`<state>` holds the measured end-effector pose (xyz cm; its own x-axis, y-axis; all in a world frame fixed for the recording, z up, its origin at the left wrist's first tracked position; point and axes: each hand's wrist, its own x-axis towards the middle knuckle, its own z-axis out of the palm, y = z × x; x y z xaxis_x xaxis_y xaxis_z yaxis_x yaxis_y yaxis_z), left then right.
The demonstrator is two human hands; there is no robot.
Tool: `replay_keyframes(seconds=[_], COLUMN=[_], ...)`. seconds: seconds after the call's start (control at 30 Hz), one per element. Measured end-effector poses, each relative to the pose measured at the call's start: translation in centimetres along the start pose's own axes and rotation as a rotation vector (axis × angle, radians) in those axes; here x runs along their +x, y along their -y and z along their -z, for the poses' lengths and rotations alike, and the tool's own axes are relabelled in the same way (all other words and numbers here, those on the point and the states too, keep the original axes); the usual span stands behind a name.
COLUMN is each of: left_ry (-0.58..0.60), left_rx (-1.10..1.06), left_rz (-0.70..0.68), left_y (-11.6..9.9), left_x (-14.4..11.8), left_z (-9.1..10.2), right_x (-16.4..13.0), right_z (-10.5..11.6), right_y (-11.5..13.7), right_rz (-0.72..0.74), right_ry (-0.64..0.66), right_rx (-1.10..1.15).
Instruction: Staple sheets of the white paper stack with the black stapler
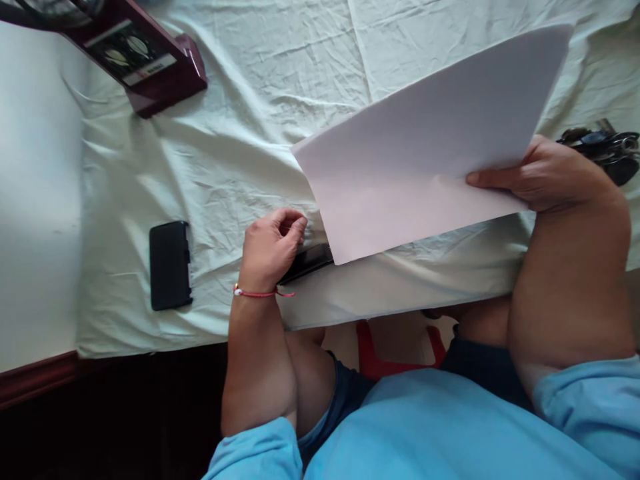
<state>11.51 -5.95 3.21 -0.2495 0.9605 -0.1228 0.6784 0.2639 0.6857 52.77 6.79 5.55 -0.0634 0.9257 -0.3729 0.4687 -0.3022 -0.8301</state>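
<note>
A seated person in a light-blue shirt works at a table draped w/ a wrinkled pale-green cloth (pixel 240 133). The right hand (pixel 540 175) pinches the near-right edge of a large white sheet of paper (pixel 430 140), thumb on top, fingers under; the sheet tilts up off the cloth, its low corner dipping toward the table's near edge. The left hand (pixel 273 243), a red string bracelet at the wrist, is curled w/ fingers drawn together on the end of a slim black flat object (pixel 313 260) lying on the cloth, partly hidden under the paper's corner; what it is can't be told. To the left lies a black rectangular case (pixel 170 265), well apart; a dark-red wooden plaque (pixel 150 60) sits at the far left, and a bunch of dark keys (pixel 607 147) beside the right wrist. Risks, as judged: held by one edge only, the sheet could sag or crease; the black object, near the table edge, could slide off if nudged.
</note>
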Motion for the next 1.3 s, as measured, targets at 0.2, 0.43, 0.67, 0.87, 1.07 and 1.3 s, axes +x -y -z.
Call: replay_keyframes(seconds=[0.2, 0.43, 0.67, 0.87, 1.07, 1.3], left_ry=[0.002, -0.019, -0.078, -0.107, -0.117, -0.123], left_rx=[0.029, 0.057, 0.109, 0.184, 0.559, 0.575], left_rz=[-0.013, -0.026, -0.084, -0.103, -0.001, 0.040], left_y=[-0.1, 0.0, 0.0, 0.0, -2.1, -2.6], left_x=[0.0, -0.1, -0.3, -0.7, -1.2, -1.4], left_z=[0.1, -0.1, -0.7, -0.9, -1.7, -2.3], right_x=[0.5, 0.3, 0.8, 0.8, 0.9, 1.3], right_z=[0.1, -0.8, -0.7, -0.9, -1.0, -1.2], right_y=[-0.6, 0.3, 0.0, 0.2, 0.1, -0.6], right_rz=[0.034, -0.013, 0.021, 0.020, -0.013, -0.020], right_ry=[0.023, 0.035, 0.106, 0.123, 0.094, 0.069], right_rx=[-0.049, -0.045, -0.065, -0.054, -0.018, 0.031])
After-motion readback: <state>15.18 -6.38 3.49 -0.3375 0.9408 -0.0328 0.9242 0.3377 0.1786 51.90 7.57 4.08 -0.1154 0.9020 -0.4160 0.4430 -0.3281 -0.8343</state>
